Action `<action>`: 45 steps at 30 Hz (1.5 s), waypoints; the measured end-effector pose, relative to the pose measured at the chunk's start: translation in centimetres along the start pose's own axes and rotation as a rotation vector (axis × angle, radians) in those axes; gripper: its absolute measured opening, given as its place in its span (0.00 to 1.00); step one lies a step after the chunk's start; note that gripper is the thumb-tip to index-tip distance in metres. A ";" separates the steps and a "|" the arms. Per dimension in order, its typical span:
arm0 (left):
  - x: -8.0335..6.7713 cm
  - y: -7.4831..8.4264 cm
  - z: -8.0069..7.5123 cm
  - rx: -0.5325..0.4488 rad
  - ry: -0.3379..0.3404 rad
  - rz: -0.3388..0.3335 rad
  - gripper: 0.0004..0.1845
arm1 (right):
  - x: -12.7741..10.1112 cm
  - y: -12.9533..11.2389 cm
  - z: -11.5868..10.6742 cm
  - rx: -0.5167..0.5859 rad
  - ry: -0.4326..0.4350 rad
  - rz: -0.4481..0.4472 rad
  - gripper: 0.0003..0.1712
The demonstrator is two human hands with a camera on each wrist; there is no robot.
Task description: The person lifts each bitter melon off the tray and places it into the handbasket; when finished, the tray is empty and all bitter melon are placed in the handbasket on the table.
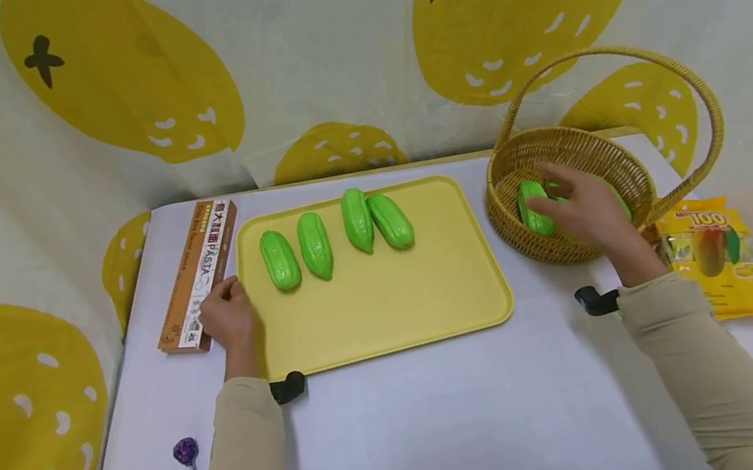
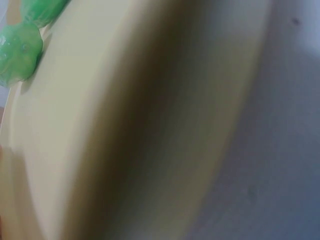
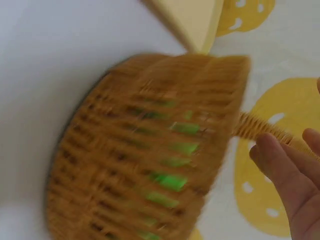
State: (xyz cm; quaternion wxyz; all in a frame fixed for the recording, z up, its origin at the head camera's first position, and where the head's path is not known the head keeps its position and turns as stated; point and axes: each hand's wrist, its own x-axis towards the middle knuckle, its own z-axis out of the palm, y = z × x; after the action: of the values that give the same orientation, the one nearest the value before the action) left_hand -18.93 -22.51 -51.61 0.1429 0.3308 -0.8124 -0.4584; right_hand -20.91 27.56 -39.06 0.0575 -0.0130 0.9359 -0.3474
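Observation:
My right hand point(image 1: 591, 207) hovers over the wicker basket point(image 1: 547, 247) with its fingers apart and nothing between them. Inside the basket lie green ribbed star fruits, one of them point(image 1: 534, 209) just left of the fingers; the hand hides part of the others. In the right wrist view, green shows through the weave of the basket wall point(image 3: 125, 150). Several more star fruits point(image 1: 315, 246) lie along the back of the yellow tray point(image 1: 382, 309). By the tray's left edge, my left hand point(image 1: 230, 318) rests loosely curled, holding nothing visible, beside a pasta box point(image 1: 197, 279).
The basket's tall handle point(image 1: 704, 101) arches up at the right. A yellow candy bag point(image 1: 725, 262) lies right of the right forearm. Near the left sleeve is a purple lollipop point(image 1: 186, 451). A fruit-print curtain point(image 1: 320, 43) hangs behind the white table point(image 1: 456, 431).

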 end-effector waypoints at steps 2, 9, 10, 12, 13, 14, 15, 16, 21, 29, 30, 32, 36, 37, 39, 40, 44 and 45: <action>0.0 0.0 -0.2 0.004 0.002 0.002 0.16 | -0.1 -1.0 0.2 0.022 0.026 -0.032 0.42; 0.2 -0.3 -0.6 -0.001 0.012 -0.009 0.16 | -0.1 -4.5 1.2 0.102 0.018 -0.129 0.38; 0.2 -0.3 -0.6 0.000 0.013 -0.009 0.16 | 0.0 -4.8 1.4 0.110 0.015 -0.142 0.38; 0.3 -0.3 -0.7 0.002 0.014 -0.010 0.16 | 0.2 -5.3 2.0 0.135 0.003 -0.161 0.38; 0.3 -0.3 -0.8 0.003 0.012 -0.010 0.16 | 0.3 -5.6 2.3 0.139 0.001 -0.174 0.38; 0.3 -0.3 -0.8 0.004 0.010 -0.012 0.16 | 0.4 -5.8 2.6 0.151 -0.006 -0.180 0.38; 0.3 -0.3 -0.8 0.003 0.008 -0.013 0.16 | 0.5 -6.0 3.0 0.163 -0.013 -0.187 0.37; 0.3 -0.3 -0.8 0.004 0.007 -0.013 0.16 | 0.6 -6.2 3.3 0.175 -0.021 -0.188 0.37; 0.4 -0.2 -0.9 -0.003 0.021 -0.004 0.16 | 1.4 -7.3 5.1 0.189 -0.088 -0.204 0.39; 0.2 0.0 -0.2 -0.015 0.016 0.017 0.15 | 3.4 -7.5 7.8 0.186 -0.196 -0.188 0.42; 0.2 0.1 -0.2 -0.013 0.019 0.015 0.15 | 3.7 -7.7 8.2 0.179 -0.210 -0.186 0.42; 0.2 0.1 -0.1 -0.009 0.023 0.008 0.15 | 4.4 -8.0 9.1 0.160 -0.232 -0.188 0.43; 0.3 0.0 0.0 -0.005 0.020 0.007 0.15 | 5.6 -8.7 10.8 0.150 -0.264 -0.192 0.43; 0.3 0.0 0.0 -0.005 0.019 0.007 0.15 | 5.9 -8.8 11.1 0.149 -0.270 -0.187 0.43; 0.4 -0.1 0.0 -0.006 0.019 0.010 0.15 | 6.3 -8.9 11.7 0.140 -0.284 -0.172 0.44; 0.5 -0.1 0.0 -0.004 0.020 0.011 0.15 | 6.5 -8.8 12.0 0.129 -0.292 -0.163 0.44; 0.5 -0.1 0.0 0.001 0.017 0.009 0.15 | 7.2 -8.1 13.2 0.078 -0.316 -0.134 0.46; 0.5 -0.1 0.0 0.002 0.015 0.009 0.15 | 7.4 -7.9 13.5 0.067 -0.318 -0.133 0.46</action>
State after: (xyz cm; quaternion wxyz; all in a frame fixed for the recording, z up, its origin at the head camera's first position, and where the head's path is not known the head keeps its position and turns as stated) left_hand -19.25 -22.86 -51.79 0.1507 0.3310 -0.8131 -0.4545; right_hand -26.82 12.36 -44.76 0.1822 -0.1280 0.9000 -0.3748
